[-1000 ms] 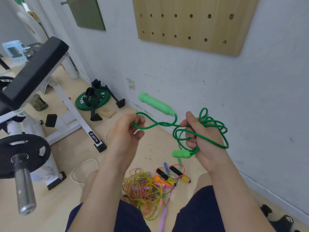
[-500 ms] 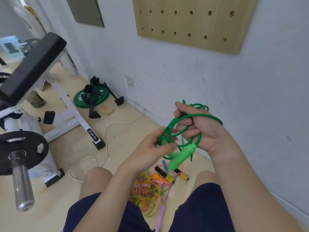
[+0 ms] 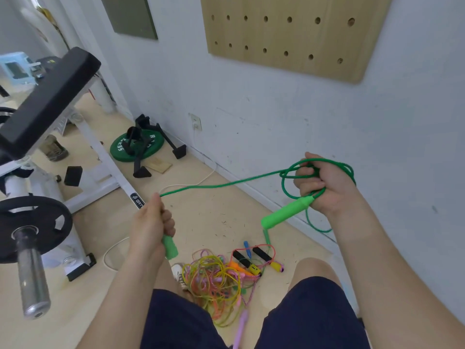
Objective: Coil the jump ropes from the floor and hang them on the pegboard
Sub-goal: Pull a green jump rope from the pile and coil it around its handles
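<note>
A green jump rope (image 3: 221, 183) stretches taut between my two hands. My left hand (image 3: 153, 222) is closed around one green handle (image 3: 169, 246), low and to the left. My right hand (image 3: 320, 183) grips several coiled loops of the same rope near the wall, and the other green handle (image 3: 286, 214) hangs from it. A tangle of yellow, pink and orange jump ropes (image 3: 216, 280) lies on the floor between my knees. The wooden pegboard (image 3: 289, 34) hangs on the wall above, with no pegs visible in its holes.
A weight bench (image 3: 50, 94) with a barbell end and black plate (image 3: 32, 227) stands at the left. A green weight plate (image 3: 137, 146) and black stands lie by the wall. A white cable (image 3: 186, 183) runs across the floor from a wall socket.
My left hand has taken one green handle and pulled it away to the left, drawing a straight length of rope out from the coil in my right hand.
</note>
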A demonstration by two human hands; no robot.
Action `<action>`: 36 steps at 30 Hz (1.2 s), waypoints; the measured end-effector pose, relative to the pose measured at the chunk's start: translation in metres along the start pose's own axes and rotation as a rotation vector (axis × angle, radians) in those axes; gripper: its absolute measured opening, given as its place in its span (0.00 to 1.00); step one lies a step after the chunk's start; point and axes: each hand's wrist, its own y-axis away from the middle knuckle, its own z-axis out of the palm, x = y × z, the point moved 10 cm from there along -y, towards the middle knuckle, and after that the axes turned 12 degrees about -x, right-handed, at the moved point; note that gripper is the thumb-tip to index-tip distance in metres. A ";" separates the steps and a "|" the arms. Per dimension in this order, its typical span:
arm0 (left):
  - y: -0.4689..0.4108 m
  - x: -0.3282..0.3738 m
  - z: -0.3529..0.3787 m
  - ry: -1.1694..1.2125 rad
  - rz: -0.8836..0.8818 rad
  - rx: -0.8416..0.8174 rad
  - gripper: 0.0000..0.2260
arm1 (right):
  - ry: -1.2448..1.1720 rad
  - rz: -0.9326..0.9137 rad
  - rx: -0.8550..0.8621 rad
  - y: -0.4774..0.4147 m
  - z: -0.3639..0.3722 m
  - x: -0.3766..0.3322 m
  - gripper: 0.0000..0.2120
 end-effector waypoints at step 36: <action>0.016 -0.002 0.176 -0.919 0.148 -0.733 0.13 | 1.047 -0.063 0.022 -0.027 0.044 0.026 0.10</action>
